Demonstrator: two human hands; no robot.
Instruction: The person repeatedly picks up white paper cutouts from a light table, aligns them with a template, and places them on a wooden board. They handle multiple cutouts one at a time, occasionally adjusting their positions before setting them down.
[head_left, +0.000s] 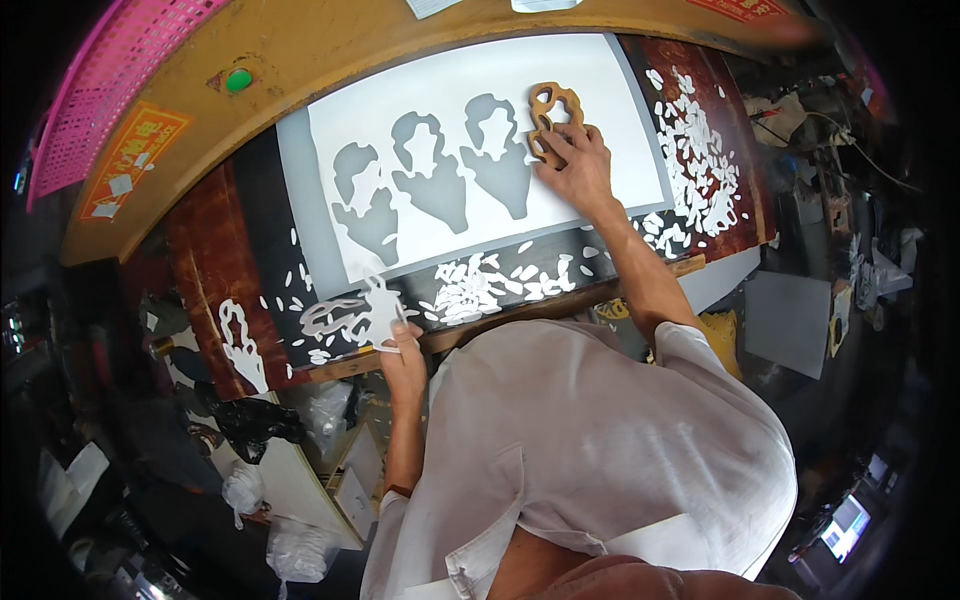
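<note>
Well, from where I stand, the left hand (403, 362) ought to keep its thin white cut-out (382, 314) low and clear of the white sheet (625, 150), pinched lightly between thumb and fingers so it won't crease; looped strips (330, 318) lie just left of it, and whether they are joined to it I can't tell. Across the sheet runs a row of three figure-shaped openings (432, 200), and right of them, on uncut white, sits the brown frame (556, 106). I'd judge it wants to lie flat, upright like its neighbours and close to the last opening without overlapping, with loose scraps (695, 165) kept from under it. As for pose, the left forearm rises nearly straight from below, hand at the table's near edge. The right hand (578, 178), back upward, has its fingers closed about the frame's lower part, its forearm slanting up and leftward from the sleeve.
</note>
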